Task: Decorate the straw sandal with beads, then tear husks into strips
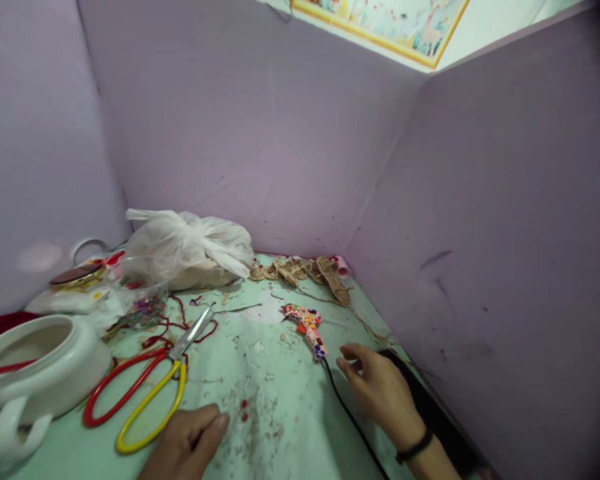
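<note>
My right hand (380, 390) hovers just right of a flower-patterned hot glue gun (307, 323), apart from it. Its fingers are loosely curved and spread, with nothing seen in them. From the gun's handle a black cord (347, 410) runs down past this hand. My left hand (187, 440) is at the bottom edge, its fingers curled in and the thumb laid along them; nothing shows in it. Two small red beads (244, 411) lie just right of it. To its upper left are scissors (155, 380) with one red and one yellow handle, blades partly apart.
A white teapot-shaped pot (80, 363) stands at the left. Behind it are red yarn (177, 313), a bag of small beads (145, 310) and a tied white plastic bag (195, 247). Braided twine pieces (330, 277) lie along the back. Purple panels (260, 133) enclose the table.
</note>
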`<state>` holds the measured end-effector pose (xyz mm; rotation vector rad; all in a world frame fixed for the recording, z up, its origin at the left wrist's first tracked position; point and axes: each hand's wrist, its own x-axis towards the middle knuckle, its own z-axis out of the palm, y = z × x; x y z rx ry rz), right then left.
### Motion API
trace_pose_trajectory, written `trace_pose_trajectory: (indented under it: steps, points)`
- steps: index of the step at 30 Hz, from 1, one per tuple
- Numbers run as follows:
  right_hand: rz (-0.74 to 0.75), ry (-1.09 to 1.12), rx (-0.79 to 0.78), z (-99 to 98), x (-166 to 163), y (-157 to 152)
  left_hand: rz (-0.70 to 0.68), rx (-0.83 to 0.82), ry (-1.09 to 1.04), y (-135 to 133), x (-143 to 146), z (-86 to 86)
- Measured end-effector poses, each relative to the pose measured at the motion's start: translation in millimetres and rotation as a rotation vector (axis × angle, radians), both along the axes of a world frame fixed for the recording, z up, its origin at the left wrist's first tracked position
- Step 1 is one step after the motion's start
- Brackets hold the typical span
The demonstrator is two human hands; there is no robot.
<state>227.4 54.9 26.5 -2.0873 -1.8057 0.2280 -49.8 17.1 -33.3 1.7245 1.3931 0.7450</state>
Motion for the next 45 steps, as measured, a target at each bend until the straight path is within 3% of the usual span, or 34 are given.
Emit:
trace_pose_trajectory:
  steps: [3, 8, 14, 18, 20, 23, 25, 27, 30, 34, 39, 45]
  points:
    - [0.047, -0.029, 0.030, -10.0, 5, 9, -0.037, -0.026, -0.007, 2, 4, 5.9]
    - [0.135, -0.078, 0.111, -24.3, -19, 19, -0.134, -0.019, 0.009, 2, 7, 11.1]
    - [0.208, -0.082, 0.214, -57.0, -23, 18, -0.148, 0.012, 0.040, -1, 3, 16.3]
    - [0.250, -0.185, 0.463, -77.1, -13, 20, -0.156, 0.060, 0.038, -5, 3, 15.1]
    - [0.262, -0.226, 0.489, -80.7, -11, 22, -0.151, 0.133, 0.061, -6, 3, 11.9]
    - [0.271, -0.292, 0.453, -79.0, -11, 26, -0.108, 0.432, 0.178, -8, 0, 9.3]
    - [0.270, -0.301, 0.440, -76.8, -11, 29, 0.013, 0.640, 0.312, -6, -7, 11.5]
    - [0.263, -0.275, 0.452, -75.6, -7, 32, 0.165, 0.710, 0.442, -1, -18, 16.7]
    - [0.242, -0.239, 0.465, -75.2, 6, 34, 0.315, 0.568, 0.562, 12, -39, 26.1]
    - [0.109, -0.218, 0.490, -76.4, 25, 30, 0.395, 0.234, 0.672, 28, -61, 36.2]
    - [0.007, -0.170, 0.532, -74.8, 32, 25, 0.368, 0.037, 0.786, 34, -67, 45.2]
    - [0.057, -0.227, 0.534, -66.9, 26, 34, 0.265, -0.062, 0.877, 35, -63, 47.8]
